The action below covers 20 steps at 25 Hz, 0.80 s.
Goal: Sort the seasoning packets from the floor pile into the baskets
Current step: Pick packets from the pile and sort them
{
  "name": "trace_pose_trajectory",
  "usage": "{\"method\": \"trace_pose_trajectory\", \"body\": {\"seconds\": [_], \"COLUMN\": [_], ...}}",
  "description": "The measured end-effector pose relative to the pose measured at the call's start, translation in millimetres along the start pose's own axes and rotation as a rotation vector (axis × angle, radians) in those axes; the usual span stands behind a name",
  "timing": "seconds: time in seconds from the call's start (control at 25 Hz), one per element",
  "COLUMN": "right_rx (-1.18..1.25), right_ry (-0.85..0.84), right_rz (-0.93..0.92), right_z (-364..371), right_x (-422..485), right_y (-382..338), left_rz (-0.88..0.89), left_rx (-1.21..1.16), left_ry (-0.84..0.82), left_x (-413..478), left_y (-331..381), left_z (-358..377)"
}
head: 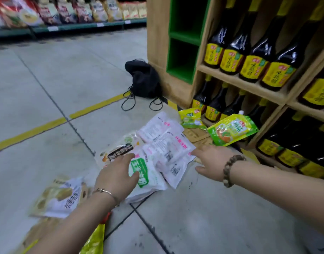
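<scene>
A pile of seasoning packets lies on the grey floor. Several white packets with pink print overlap in its middle. A white packet with green lettering lies at the near edge, and a packet with a black label sits to its left. My left hand is over the green-lettered packet, fingers relaxed, thumb touching it. My right hand reaches in from the right with straight fingers, its fingertips at the edge of the white packets. Two green pouches lie by the shelf foot. No basket is in view.
A wooden shelf full of dark sauce bottles with yellow labels stands at the right. A black drawstring bag leans on its corner. Pale yellow packets and a yellow bag lie at the near left. A yellow floor line crosses the aisle.
</scene>
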State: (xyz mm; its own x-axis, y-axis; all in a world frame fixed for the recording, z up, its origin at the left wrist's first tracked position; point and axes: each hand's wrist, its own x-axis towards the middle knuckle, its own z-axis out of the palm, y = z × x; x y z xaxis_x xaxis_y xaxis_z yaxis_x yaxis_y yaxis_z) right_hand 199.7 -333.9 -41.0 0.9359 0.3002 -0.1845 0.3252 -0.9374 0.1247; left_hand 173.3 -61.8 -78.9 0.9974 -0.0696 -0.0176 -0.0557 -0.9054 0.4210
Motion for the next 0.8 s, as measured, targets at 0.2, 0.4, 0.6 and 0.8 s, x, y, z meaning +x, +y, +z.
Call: {"method": "trace_pose_trajectory", "body": {"seconds": [0.2,0.4,0.6,0.8], "right_rx": [0.246,0.830,1.236,1.092], "right_ry": [-0.136,-0.259,-0.356,-0.038], "right_rz": [0.006,0.371,0.470,0.268], "right_z": [67,126,153,135], "right_x": [57,112,141,126], "right_y": [-49,-94,-115,-108], "left_rz": [-0.112,-0.102,-0.194,-0.224], "left_rx": [0.076,0.188,0.106,-0.179], "left_ry": [-0.047,-0.141,-0.221,-0.011], "left_x": [-19,-18,0,-17], "left_y": [-38,-63,-82,-93], "left_z": [30,31,48,68]}}
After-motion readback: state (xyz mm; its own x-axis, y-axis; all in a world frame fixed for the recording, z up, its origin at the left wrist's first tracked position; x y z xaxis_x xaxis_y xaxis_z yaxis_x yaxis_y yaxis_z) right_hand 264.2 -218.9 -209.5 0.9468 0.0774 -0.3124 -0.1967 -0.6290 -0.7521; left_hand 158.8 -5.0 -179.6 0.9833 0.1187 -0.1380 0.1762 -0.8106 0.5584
